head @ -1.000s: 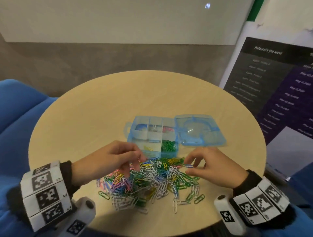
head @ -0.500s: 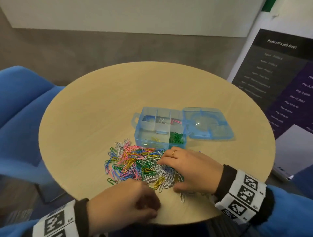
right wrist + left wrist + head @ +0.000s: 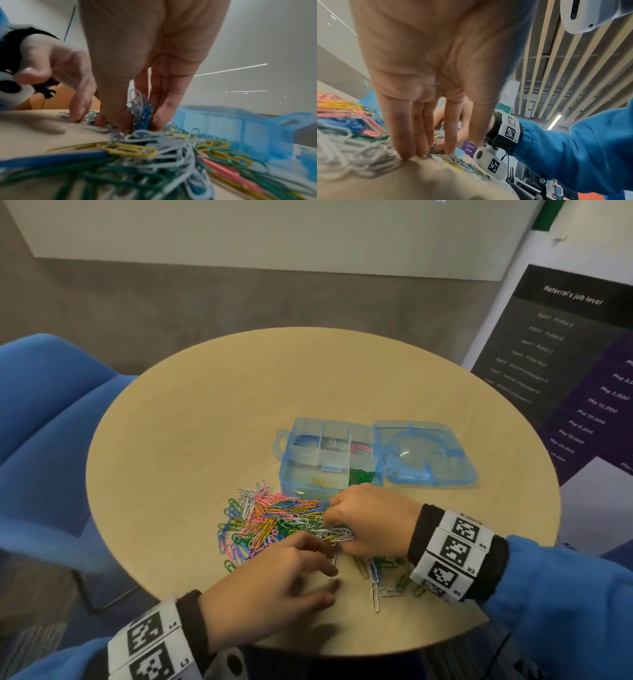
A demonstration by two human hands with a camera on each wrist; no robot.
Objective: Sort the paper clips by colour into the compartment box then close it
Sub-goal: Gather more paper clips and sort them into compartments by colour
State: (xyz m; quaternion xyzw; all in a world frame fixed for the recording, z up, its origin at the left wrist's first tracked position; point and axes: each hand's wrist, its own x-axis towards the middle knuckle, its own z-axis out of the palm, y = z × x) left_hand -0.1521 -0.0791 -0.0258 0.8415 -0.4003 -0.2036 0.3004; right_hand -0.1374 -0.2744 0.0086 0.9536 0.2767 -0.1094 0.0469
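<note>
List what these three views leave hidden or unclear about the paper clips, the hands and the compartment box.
- Head view: right hand covers part of the clip pile.
- Head view: compartment box clip counts too small.
- Left wrist view: left hand blocks the box.
- Right wrist view: near clips blurred.

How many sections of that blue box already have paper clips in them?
5. Far row, left to right: blue clips, white clips, pink clips. Near row: yellow clips, green clips. The right hand covers part of the near edge.
</note>
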